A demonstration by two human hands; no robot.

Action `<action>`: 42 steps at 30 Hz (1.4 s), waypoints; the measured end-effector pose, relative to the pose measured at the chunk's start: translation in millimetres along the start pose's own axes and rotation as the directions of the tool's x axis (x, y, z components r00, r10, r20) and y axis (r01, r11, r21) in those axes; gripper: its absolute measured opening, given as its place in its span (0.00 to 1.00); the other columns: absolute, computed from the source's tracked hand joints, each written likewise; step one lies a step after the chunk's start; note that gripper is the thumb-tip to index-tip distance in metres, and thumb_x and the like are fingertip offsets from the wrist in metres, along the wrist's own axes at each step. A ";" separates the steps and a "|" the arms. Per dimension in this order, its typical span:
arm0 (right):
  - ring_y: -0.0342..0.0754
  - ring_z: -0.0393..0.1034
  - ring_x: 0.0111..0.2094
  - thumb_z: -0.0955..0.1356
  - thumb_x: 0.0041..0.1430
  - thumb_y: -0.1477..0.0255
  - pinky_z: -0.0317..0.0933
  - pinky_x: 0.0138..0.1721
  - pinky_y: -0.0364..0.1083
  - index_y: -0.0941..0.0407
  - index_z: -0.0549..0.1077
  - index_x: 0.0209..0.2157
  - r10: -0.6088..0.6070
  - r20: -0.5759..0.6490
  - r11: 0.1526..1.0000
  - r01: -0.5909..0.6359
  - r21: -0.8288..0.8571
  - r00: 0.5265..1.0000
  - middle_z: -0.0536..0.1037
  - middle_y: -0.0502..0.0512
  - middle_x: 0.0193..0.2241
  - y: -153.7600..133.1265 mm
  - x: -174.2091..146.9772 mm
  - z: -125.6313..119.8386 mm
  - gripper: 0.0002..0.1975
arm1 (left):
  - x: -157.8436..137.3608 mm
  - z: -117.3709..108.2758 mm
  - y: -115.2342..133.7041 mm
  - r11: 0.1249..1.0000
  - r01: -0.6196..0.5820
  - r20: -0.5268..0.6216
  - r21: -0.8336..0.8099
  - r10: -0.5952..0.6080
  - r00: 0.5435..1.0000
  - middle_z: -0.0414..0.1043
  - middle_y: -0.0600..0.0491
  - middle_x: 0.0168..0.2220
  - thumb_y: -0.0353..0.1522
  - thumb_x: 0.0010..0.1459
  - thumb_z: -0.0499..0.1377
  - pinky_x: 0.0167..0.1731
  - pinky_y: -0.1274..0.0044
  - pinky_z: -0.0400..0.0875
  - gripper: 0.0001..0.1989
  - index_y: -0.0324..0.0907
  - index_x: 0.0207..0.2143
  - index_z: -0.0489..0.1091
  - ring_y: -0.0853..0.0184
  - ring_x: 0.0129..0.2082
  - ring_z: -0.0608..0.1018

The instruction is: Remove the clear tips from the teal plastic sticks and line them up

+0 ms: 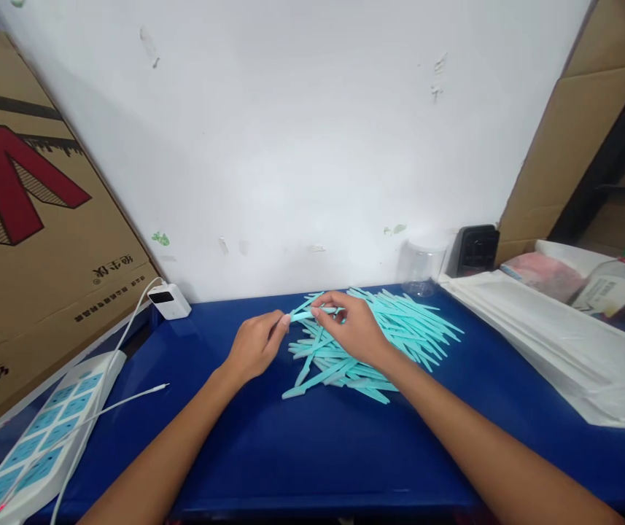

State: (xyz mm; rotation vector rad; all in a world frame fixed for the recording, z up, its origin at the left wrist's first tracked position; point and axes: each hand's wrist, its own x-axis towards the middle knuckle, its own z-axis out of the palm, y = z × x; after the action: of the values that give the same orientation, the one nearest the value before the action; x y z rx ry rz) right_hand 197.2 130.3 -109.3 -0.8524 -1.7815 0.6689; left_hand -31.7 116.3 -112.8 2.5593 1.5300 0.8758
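A turquoise eyebrow razor [301, 316] is held level between my two hands, just above the table. My left hand [257, 344] is closed, pinching its left end between thumb and fingers. Toward the other end, my right hand [354, 329] grips the same razor with thumb and forefinger. Below and to the right lies a loose pile of similar turquoise razors [413, 324], pointing in many directions. My right hand and wrist cover part of this pile. Whether the held razor's blade is covered cannot be made out.
On the blue table [312, 452], a white power bank [170, 302] and a power strip [44, 437] with cables stand left. A clear jar [422, 266] and black device [478, 250] are behind the pile. White packaging [542, 343] and a bottle [618, 281] lie right. Cardboard [33, 292] borders the left.
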 end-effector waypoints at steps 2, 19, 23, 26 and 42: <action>0.49 0.72 0.34 0.68 0.69 0.64 0.64 0.31 0.45 0.54 0.78 0.38 0.017 0.068 0.998 -0.021 0.064 0.998 0.81 0.53 0.35 -1.9 -1.6 1.8 0.10 | -0.7 -0.7 -3.7 0.995 -0.022 0.014 -0.099 0.024 1.000 0.65 0.57 0.24 0.40 0.75 0.44 0.32 0.75 0.59 0.22 0.43 0.30 0.65 0.68 0.26 0.70; 0.40 0.48 0.19 0.69 0.66 0.62 0.47 0.23 0.44 0.56 0.77 0.30 0.121 0.108 0.992 -0.115 -0.056 0.987 0.60 0.44 0.18 -12.6 -15.2 20.0 0.14 | -10.9 7.6 -1.5 0.954 -0.107 0.019 -0.280 0.117 0.993 0.65 0.56 0.26 0.35 0.75 0.48 0.30 0.75 0.58 0.17 0.43 0.31 0.63 0.70 0.25 0.67; 0.44 0.58 0.22 0.68 0.67 0.63 0.55 0.27 0.46 0.55 0.78 0.29 0.026 0.108 0.981 -0.005 -0.195 0.994 0.66 0.47 0.19 -12.6 -10.1 11.8 0.15 | -9.9 8.4 3.8 0.967 -0.070 0.052 -0.244 0.085 0.995 0.67 0.56 0.26 0.36 0.75 0.47 0.30 0.73 0.60 0.18 0.43 0.30 0.63 0.68 0.26 0.67; 0.48 0.69 0.30 0.67 0.70 0.61 0.62 0.34 0.48 0.54 0.79 0.30 -0.044 0.135 0.956 0.081 -0.283 0.990 0.75 0.53 0.27 -6.1 -1.1 -6.0 0.16 | -7.3 5.2 8.7 0.979 -0.081 0.006 -0.189 0.083 0.997 0.74 0.53 0.33 0.37 0.75 0.49 0.37 0.71 0.66 0.14 0.43 0.38 0.70 0.65 0.34 0.72; 0.65 0.65 0.59 0.63 0.73 0.56 0.57 0.59 0.66 0.56 0.81 0.48 -0.094 0.208 0.512 0.226 -0.828 0.974 0.76 0.67 0.53 23.3 11.0 -78.3 0.22 | 0.8 7.5 -20.8 0.998 -0.007 0.004 -0.067 0.007 1.000 0.67 0.46 0.64 0.43 0.73 0.51 0.65 0.59 0.62 0.21 0.47 0.63 0.64 0.56 0.66 0.65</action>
State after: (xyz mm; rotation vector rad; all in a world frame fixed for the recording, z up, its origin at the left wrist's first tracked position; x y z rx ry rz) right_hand 273.7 157.2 -94.5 -1.2680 -2.3009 -0.3834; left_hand -44.5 129.5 -125.2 2.5199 1.4649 0.9054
